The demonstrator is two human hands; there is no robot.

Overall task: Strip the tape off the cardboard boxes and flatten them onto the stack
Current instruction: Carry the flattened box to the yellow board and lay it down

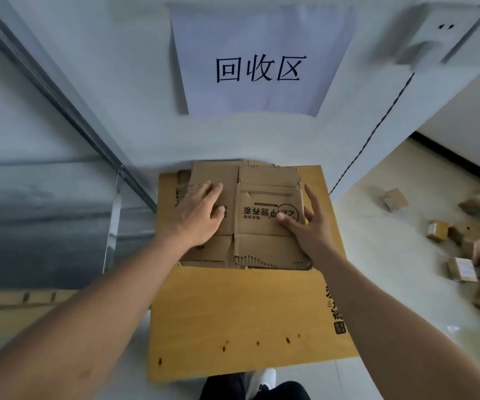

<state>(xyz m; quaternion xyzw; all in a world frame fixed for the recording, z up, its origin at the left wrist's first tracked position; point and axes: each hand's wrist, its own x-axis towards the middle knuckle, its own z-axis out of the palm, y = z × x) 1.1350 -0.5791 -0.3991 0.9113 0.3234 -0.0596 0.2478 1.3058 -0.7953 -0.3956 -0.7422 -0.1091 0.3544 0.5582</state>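
Note:
A flattened brown cardboard box (pixel 264 194) with black printed characters lies on top of a small stack of flat cardboard, which rests on a large yellow-brown cardboard sheet (pixel 241 316) on the floor. My left hand (pixel 198 215) lies flat on the left half of the flattened box, fingers straight. My right hand (pixel 310 223) presses the right edge of the same box with spread fingers and the thumb on the printed panel. No tape shows on the box.
A white paper sign (pixel 259 67) with black characters hangs on the wall behind the stack. Several small unflattened cardboard boxes (pixel 469 255) lie scattered on the floor at the right. A metal-framed panel (pixel 60 174) stands at the left. My shoe (pixel 264 379) is below the sheet.

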